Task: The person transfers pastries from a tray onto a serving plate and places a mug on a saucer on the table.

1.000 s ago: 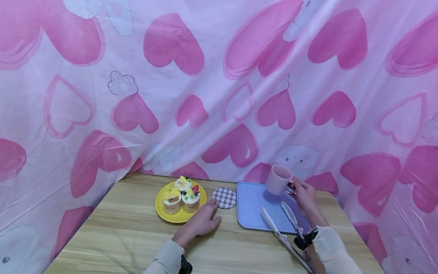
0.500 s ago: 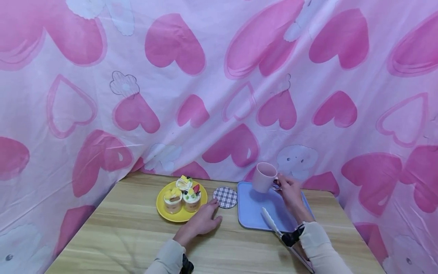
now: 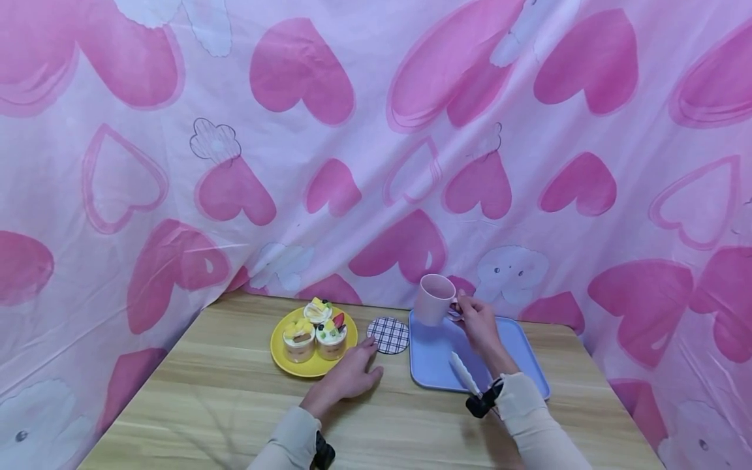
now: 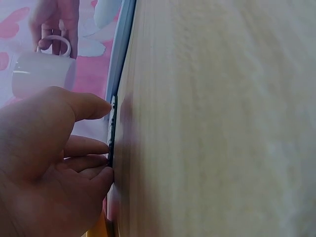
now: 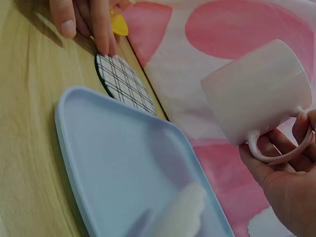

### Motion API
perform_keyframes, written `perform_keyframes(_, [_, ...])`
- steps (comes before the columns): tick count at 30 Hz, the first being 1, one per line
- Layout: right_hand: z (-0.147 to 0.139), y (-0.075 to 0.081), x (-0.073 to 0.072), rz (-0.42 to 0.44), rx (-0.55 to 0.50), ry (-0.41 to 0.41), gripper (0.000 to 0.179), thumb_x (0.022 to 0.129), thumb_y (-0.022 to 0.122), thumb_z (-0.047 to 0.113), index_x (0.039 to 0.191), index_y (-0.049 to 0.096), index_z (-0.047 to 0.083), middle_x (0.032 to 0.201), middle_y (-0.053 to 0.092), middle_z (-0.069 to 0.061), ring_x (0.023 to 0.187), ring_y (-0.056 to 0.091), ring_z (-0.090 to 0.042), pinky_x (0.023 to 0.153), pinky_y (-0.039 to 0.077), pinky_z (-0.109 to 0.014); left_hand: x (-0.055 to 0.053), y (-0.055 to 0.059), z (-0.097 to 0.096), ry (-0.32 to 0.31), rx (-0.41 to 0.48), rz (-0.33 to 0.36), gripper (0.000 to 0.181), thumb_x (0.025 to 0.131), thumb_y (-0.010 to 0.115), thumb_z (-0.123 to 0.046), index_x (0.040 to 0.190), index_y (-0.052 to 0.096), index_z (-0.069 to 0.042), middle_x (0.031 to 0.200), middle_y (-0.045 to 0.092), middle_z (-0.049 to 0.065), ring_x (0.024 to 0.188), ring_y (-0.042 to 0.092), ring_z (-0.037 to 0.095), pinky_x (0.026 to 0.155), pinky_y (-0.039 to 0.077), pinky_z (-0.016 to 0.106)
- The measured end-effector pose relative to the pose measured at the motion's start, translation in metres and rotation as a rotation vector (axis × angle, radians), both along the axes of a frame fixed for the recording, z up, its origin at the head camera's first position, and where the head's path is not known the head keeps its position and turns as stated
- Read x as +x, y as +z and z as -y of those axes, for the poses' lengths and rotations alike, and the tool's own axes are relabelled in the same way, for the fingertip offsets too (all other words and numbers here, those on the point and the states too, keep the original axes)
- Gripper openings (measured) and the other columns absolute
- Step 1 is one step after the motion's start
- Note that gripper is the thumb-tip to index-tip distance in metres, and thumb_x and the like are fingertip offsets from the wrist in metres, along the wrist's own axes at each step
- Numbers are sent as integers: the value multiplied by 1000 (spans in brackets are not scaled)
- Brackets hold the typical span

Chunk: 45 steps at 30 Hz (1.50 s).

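Observation:
My right hand (image 3: 480, 325) grips a pale pink mug (image 3: 433, 301) by its handle, above the left side of the blue tray (image 3: 431, 369). The mug is held clear of the tray, as the right wrist view also shows. A round plaid coaster (image 3: 389, 335) lies on the table between the tray and a yellow plate (image 3: 305, 372). My left hand (image 3: 349, 373) rests on the table, its fingertips touching the coaster's near left edge; the thumb stands apart from the fingers in the left wrist view.
Several dessert cups (image 3: 299, 344) topped with cream and fruit stand on the yellow plate. Tongs (image 3: 464, 373) lie across the tray, partly hidden under my right forearm. A pink heart-print cloth (image 3: 376, 143) hangs behind the wooden table (image 3: 235, 405).
My right hand has carried the mug leftward over the tray, toward the coaster. The right forearm now covers more of the tongs. My left hand stays by the coaster.

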State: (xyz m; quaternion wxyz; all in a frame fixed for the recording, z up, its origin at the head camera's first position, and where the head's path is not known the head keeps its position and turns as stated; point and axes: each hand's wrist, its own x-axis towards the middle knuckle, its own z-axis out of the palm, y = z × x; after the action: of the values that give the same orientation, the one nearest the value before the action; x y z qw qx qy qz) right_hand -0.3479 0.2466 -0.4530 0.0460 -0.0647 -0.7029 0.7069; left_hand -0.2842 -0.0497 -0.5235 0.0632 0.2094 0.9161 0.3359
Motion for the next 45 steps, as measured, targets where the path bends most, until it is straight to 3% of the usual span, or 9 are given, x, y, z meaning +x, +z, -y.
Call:
perform_keyframes(7, [16,-7,-3,-44,-41,12,50,104,54,36,92,55,-13,94,59,-9,95,63,-22,85,61,-34,-1,1,0,0,-5,-18,61,98,62,-33,148,46,-2,162,34,15,151,32,31,121,32,49])
perform_keyframes(18, [36,-15,-8,-28,-36,26,44,105,53,31,92,58,-11,99,60,-9,101,64,-25,90,60,-38,-2,4,0,10,-8,-6,61,99,62,-33,149,46,-3,163,33,14,151,31,31,120,34,49])
perform_keyframes(25, [50,-24,-11,-62,-49,43,46,105,53,30,84,55,-11,95,57,-8,99,62,-24,83,59,-35,-3,3,1,6,-6,-10,61,98,63,-33,148,46,-3,162,34,14,151,32,30,120,33,49])
perform_keyframes(29, [57,-29,-12,-69,-56,60,46,105,53,29,84,56,-12,96,59,-7,97,62,-21,87,60,-38,-3,2,1,2,-3,-8,61,99,62,-33,149,46,-3,163,33,15,152,31,30,121,33,49])
perform_keyframes(35, [67,-34,-9,-88,-41,98,46,105,52,26,86,52,-15,95,55,-12,100,61,-33,91,58,-48,-3,1,0,1,-8,-1,61,99,61,-34,149,45,-4,163,33,14,152,31,30,121,32,49])
perform_keyframes(39, [71,-38,-8,-89,-22,110,43,106,51,26,83,55,-11,97,57,-11,101,62,-26,92,59,-46,-2,2,0,-2,-8,-3,61,99,61,-33,150,45,-4,163,34,14,151,32,30,120,33,49])
perform_keyframes(45, [75,-46,-10,-79,-25,105,45,106,51,26,81,54,-11,95,57,-14,95,61,-30,92,57,-49,-1,1,1,1,-4,0,62,99,62,-34,150,44,-3,163,33,14,151,32,31,120,34,49])
